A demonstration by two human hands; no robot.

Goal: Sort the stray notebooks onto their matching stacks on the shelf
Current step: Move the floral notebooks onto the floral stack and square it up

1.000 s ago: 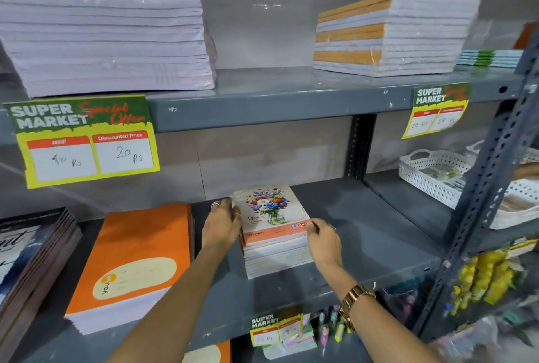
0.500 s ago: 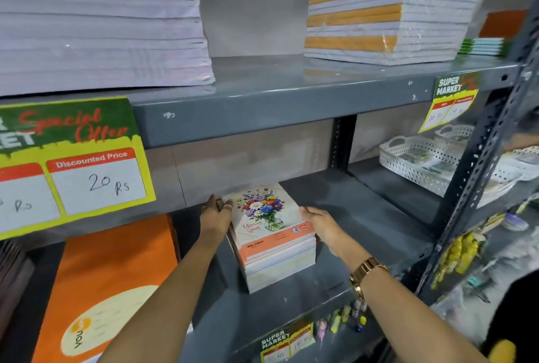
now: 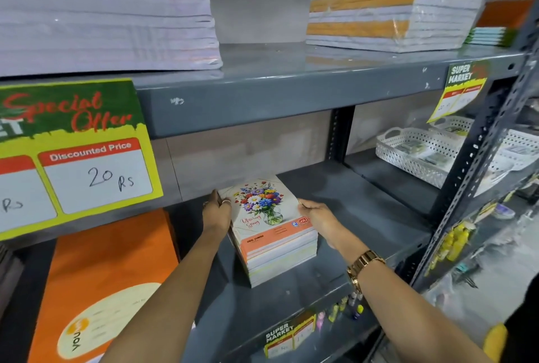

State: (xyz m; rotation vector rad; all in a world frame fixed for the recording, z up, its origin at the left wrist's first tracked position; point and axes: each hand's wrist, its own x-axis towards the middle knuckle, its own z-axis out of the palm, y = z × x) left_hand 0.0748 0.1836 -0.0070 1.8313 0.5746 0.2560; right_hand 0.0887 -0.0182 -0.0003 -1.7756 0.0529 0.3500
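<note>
A small stack of flower-cover notebooks (image 3: pixel 269 225) stands on the middle grey shelf (image 3: pixel 364 217). My left hand (image 3: pixel 217 214) presses flat against the stack's left side, with rings on two fingers. On the opposite side, my right hand (image 3: pixel 316 217) holds the right edge, thumb on the top cover; a gold watch sits on that wrist. To the left lies a stack of large orange notebooks (image 3: pixel 108 281). The upper shelf carries a tall white-edged stack (image 3: pixel 102 13) and a plastic-wrapped stack with orange spines (image 3: pixel 393 4).
A yellow-green price card (image 3: pixel 73 152) hangs from the upper shelf edge, another smaller card (image 3: pixel 460 85) at the right. White perforated baskets (image 3: pixel 423 155) stand on the neighbouring shelf. A perforated steel upright (image 3: pixel 478 164) runs down the right side. Thin green notebooks (image 3: pixel 490 36) lie far right above.
The view has moved closer and to the right. Both hands slid further back along the sides of the flower-cover stack, which sits slightly deeper on the shelf.
</note>
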